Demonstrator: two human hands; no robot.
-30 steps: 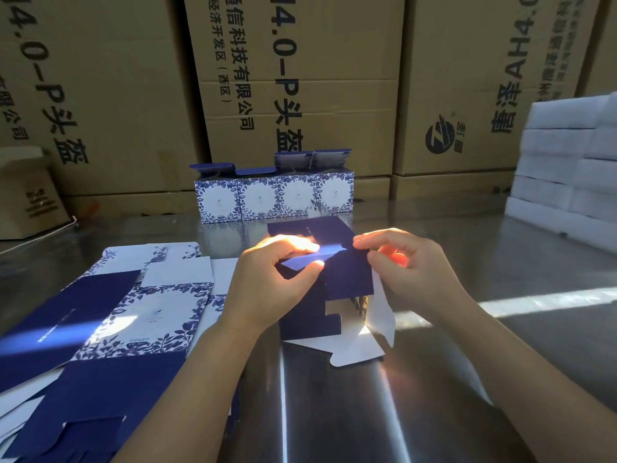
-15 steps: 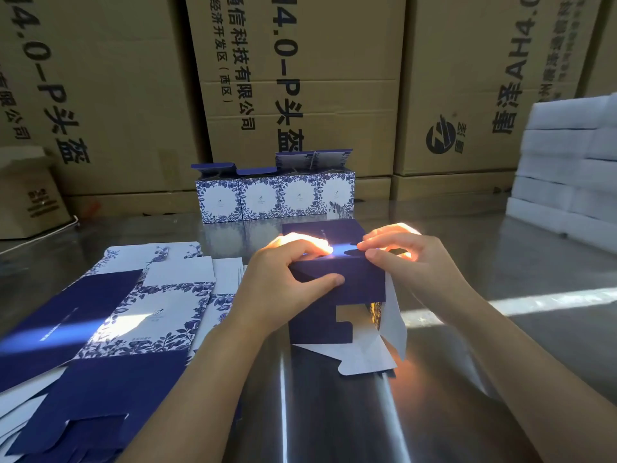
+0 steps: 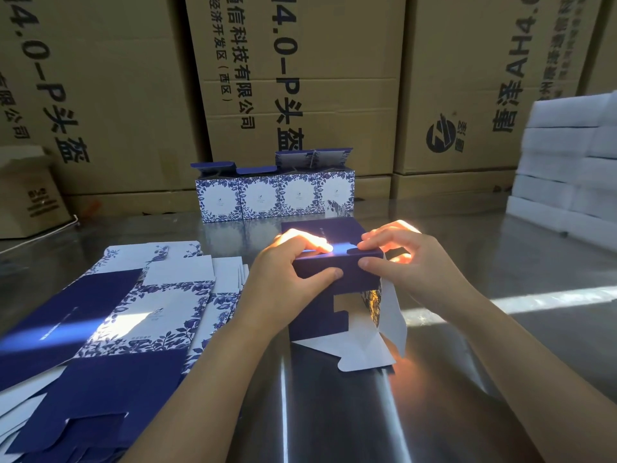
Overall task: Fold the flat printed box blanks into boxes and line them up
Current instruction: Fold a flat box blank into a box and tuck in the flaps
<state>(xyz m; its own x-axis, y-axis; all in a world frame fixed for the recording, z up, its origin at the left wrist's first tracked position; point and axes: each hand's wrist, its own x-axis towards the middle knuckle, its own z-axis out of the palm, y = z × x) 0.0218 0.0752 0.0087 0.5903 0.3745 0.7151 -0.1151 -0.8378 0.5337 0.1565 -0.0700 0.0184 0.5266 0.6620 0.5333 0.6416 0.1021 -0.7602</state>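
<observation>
4 boxes stand lined up at upper centre, left hand and right hand pinch a half-folded box — blanks wait lower left.

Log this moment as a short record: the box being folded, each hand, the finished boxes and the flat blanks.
half-folded box: dark blue, on the table, white flaps open at the near end
left hand: grips its left side
right hand: pinches its top right edge
finished boxes: four in a row at the back, lids up
flat blanks: stacked on the left
</observation>
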